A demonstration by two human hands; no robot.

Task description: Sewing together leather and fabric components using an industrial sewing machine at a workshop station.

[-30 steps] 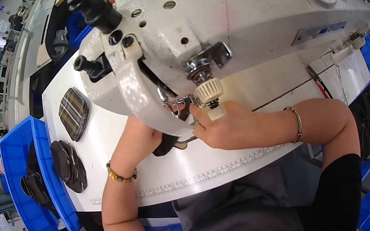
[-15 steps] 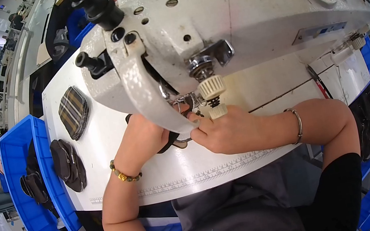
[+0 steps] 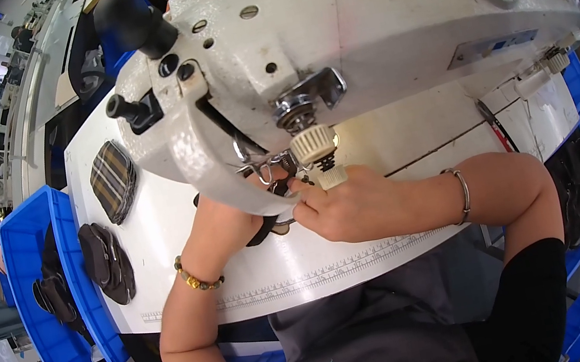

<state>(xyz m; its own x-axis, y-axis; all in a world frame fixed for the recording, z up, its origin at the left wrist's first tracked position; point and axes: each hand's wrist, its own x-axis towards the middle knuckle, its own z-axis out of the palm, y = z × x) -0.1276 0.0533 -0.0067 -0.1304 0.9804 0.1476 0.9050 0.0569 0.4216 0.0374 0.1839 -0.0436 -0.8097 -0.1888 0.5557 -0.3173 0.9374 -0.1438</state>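
Observation:
A white sewing machine [image 3: 373, 34] spans the upper part of the view, its needle area at my fingers. My left hand [image 3: 227, 219] is closed on a dark fabric piece [image 3: 262, 234], its fingertips partly hidden behind the machine's curved white lever [image 3: 206, 168]. From the other side my right hand [image 3: 349, 205], fingers curled in, pinches the same piece close to the needle. A tan-edged part of the fabric [image 3: 281, 228] shows between the hands. Most of the piece is covered by hands and machine.
On the white table [image 3: 307, 275] at left lie a plaid fabric piece [image 3: 114, 182] and a stack of dark pieces [image 3: 107, 263]. Blue bins [image 3: 20, 287] with dark pieces flank the table. A red-and-black tool [image 3: 496, 125] lies at right; a ruler strip [image 3: 336, 266] runs along the front edge.
The view has shifted slightly, so the machine appears a little farther left. Both hands stay at the needle area on the fabric, with only a slight shift leftward.

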